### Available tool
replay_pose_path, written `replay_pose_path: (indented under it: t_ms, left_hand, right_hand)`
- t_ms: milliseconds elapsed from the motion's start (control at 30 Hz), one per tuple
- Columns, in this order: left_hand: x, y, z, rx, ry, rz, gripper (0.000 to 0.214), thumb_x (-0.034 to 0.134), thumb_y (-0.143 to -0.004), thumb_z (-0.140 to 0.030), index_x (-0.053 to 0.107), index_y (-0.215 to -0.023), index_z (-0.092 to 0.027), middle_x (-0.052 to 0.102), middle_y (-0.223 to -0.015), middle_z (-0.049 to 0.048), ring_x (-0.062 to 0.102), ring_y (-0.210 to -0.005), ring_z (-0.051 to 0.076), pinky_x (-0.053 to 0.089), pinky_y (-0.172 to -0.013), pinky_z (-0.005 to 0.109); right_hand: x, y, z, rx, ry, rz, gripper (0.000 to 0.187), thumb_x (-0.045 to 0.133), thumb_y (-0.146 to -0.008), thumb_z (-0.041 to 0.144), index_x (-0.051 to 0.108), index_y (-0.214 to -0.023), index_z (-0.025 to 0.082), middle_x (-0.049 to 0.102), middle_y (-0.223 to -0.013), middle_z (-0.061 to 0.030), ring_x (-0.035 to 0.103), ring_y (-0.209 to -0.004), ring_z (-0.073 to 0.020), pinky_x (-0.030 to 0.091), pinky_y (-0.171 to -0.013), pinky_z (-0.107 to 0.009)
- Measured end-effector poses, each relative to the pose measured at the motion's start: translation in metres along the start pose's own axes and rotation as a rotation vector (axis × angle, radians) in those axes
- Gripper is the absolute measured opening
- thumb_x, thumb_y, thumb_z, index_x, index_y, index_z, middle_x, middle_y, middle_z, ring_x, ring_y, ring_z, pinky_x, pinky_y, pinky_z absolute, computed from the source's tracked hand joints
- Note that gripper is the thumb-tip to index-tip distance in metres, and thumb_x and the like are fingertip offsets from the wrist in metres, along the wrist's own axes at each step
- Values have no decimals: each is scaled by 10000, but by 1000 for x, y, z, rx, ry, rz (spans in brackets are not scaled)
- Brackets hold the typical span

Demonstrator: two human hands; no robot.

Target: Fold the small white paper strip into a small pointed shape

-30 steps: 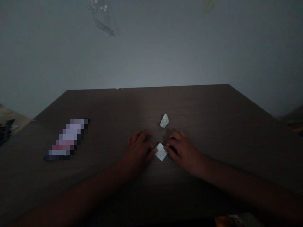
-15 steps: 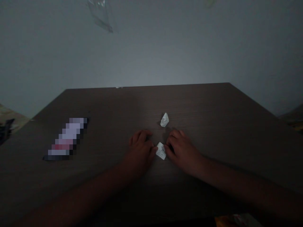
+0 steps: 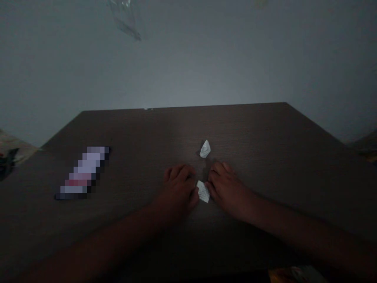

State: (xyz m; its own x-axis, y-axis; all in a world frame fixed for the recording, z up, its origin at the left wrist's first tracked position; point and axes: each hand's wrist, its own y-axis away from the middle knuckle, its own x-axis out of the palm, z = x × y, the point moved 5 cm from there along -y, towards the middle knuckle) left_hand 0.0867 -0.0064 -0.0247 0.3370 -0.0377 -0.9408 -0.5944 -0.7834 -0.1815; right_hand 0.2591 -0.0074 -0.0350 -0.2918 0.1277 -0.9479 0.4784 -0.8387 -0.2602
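Note:
Between my hands, a small piece of white paper (image 3: 203,192) with print on it lies at the table's middle. My left hand (image 3: 181,188) has its fingers curled, with the thumb at the paper's left edge. On the other side, my right hand (image 3: 222,182) is closed, its thumb and fingers at the paper's right edge. The hidden fingertips sit around the paper's upper corners. Just beyond the hands stands a small folded piece of white paper (image 3: 205,149), pointed at the top and touched by neither hand.
A phone (image 3: 84,173) with a blurred-out screen lies at the left on the dark brown table (image 3: 250,129). Behind the table is a pale wall (image 3: 188,59), with a clear plastic piece (image 3: 125,19) on it at the upper left. Something colourful (image 3: 294,274) shows at the bottom right edge.
The paper between my hands has shifted slightly right and nearer to me, and turned a little. My left hand has moved right, its fingers more curled. The folded paper is unmoved.

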Motion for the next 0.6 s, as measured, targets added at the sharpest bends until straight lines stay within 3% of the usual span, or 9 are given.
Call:
replay_pose_path:
  t_ms: [100,233,433,600]
  left_hand:
    - [-3,0,-2,14,98,25,153,683,-1011,-131,683,-880,-211,777,-1315,74,638,-1360,338,466,-1192,576]
    - [-6,1,0,-23,154,-12,163,722,-979,-99,701,-1076,-229,813,-1193,32,701,-1269,295,466,-1195,532]
    - [-5,3,2,-40,114,-45,264,713,-969,-81,676,-1188,-223,825,-1224,50,746,-1265,279,519,-1165,474]
    - [0,4,6,-33,133,-71,490,694,-987,-116,597,-1459,-206,817,-1286,89,739,-1289,307,548,-1155,494]
  right_hand:
    - [-3,2,-3,-33,-48,6,141,648,-1078,185,727,-962,195,733,-1076,-122,682,-1025,-305,608,-928,-468]
    - [-5,3,-3,-36,-74,23,149,642,-1077,185,719,-951,189,732,-1094,-133,685,-1052,-318,610,-951,-483]
    - [-3,3,0,-23,-49,28,163,629,-1097,200,738,-981,164,725,-1092,-149,680,-1056,-327,606,-952,-492]
    - [-2,3,0,-35,-16,35,154,638,-1108,209,747,-1004,173,735,-1097,-137,686,-1046,-313,581,-929,-454]
